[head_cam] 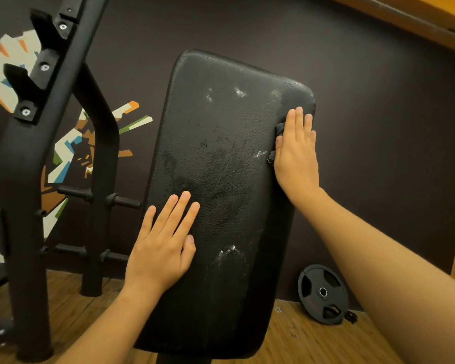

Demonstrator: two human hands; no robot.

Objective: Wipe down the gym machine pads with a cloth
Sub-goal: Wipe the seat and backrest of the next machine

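— What's the right hand point(297, 151) doing?
— It's laid flat, fingers straight and close together. It presses a dark cloth point(280, 129) against the right edge of the pad point(221, 132), just below the top right corner. Nothing is gripped. The cloth is pinned under the palm, and only two crumpled bits poke out on the thumb side.

— And the left hand point(163, 245)?
— Flat as well, fingers straight and a little spread, resting on the pad near its left edge, in the lower half. It holds nothing. I'd say it's steadying the pad.

— The arms?
— Both come up from below. The right one is stretched out long from the lower right, and the left is shorter and more bent.

— How far along, you reckon?
— Partway, by my guess. The middle of the pad shows damp, smeared streaks, and the top right corner by the cloth looks dark and wet. But whitish flecks point(240, 92) sit near the top edge, one lies just beside the cloth, and another patch is low down toward the bottom edge. That lower part looks dry to me.

— Any other pads?
— None that I can see. There's a black frame point(24, 179) left of the pad, and a plate point(323, 292) leaning on the wall point(378, 127) over the wooden floor point(300, 342).
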